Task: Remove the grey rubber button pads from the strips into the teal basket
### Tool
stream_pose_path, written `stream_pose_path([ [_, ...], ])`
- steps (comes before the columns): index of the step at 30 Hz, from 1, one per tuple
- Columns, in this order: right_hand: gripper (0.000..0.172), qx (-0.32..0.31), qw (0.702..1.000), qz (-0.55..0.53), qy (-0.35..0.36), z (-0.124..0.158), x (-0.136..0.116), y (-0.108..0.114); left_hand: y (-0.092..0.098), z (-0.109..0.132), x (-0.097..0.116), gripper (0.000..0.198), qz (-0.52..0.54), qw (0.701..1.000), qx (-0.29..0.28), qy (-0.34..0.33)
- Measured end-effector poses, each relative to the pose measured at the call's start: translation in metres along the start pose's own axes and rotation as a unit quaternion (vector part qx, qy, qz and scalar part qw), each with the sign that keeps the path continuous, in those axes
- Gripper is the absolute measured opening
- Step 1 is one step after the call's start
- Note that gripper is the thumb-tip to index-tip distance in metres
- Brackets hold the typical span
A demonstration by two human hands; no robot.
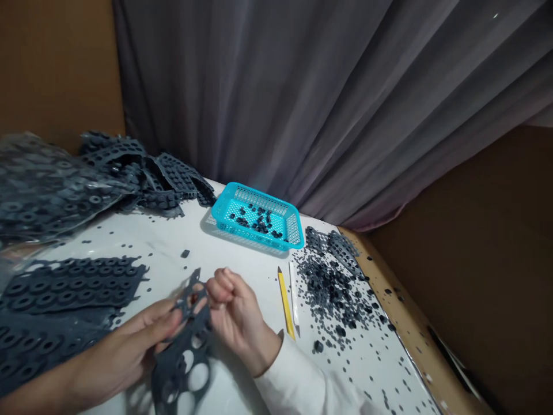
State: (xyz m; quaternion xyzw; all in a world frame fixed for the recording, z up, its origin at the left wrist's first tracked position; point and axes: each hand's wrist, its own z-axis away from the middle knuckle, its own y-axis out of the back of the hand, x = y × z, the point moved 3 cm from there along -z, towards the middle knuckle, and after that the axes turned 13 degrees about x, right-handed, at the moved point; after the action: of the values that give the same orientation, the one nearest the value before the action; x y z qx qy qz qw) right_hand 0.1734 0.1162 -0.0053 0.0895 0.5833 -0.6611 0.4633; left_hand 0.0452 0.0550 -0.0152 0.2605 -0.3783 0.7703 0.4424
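Head view: over the tabletop's near side, the left hand pinches a perforated dark sheet, seemingly steadying it for the right hand, whose fingers curl beside it; whether they pinch it, I cannot tell. A turquoise basket by the far edge probably collects dark pieces.

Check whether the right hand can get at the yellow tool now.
Probably yes: bare white table shows between the right hand and the yellow tool, though the sleeve seems to cover its near end.
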Motion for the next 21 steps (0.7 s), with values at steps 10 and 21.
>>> stream_pose_path([
  [10,0.046,-0.014,0.949,0.234,0.211,-0.002,-0.038,0.006,0.017,-0.015,-0.006,0.052,-0.097,0.994,0.018,-0.053],
  [21,0.033,-0.127,0.591,0.714,0.353,0.036,-0.051,-0.026,-0.008,-0.004,0.017,0.023,-0.305,0.912,-0.032,-0.273],
])
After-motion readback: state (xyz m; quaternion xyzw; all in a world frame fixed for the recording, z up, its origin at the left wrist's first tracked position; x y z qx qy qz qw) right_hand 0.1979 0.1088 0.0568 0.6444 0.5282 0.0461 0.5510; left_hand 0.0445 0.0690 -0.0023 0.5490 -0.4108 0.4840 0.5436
